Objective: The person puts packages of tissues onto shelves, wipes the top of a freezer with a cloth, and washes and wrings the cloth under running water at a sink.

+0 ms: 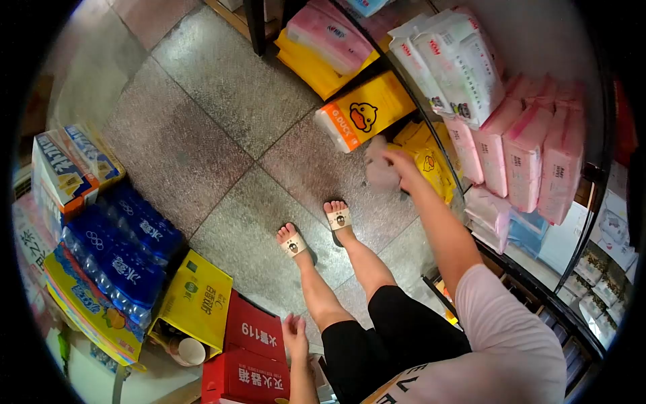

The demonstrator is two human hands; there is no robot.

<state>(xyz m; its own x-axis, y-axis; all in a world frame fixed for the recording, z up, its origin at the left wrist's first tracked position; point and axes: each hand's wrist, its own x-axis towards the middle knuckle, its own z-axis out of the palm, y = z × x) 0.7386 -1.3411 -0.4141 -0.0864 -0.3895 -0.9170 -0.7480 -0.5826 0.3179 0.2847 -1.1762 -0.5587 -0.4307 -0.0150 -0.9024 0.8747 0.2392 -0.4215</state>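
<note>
My right hand (404, 170) is closed around a greyish cloth (381, 165), which is blurred and hangs over the tiled floor. Right beside it are a yellow duck-printed pack (367, 114) marked G.DUCK and more yellow packs (425, 158) on the lower shelf. My left hand (295, 337) is low by my leg, its fingers loosely bent and apart, with nothing seen in it. Close to that hand stands a red fire extinguisher box (252, 367) with white lettering; whether they touch, I cannot tell.
Pink tissue packs (518, 148) and white packs (457, 64) fill the dark-framed shelf at right. On the left are blue-wrapped bottle packs (124, 246), a yellow carton (196, 296) with a paper cup (191, 351), and stacked boxes (70, 168). My sandalled feet (340, 219) stand on floor tiles.
</note>
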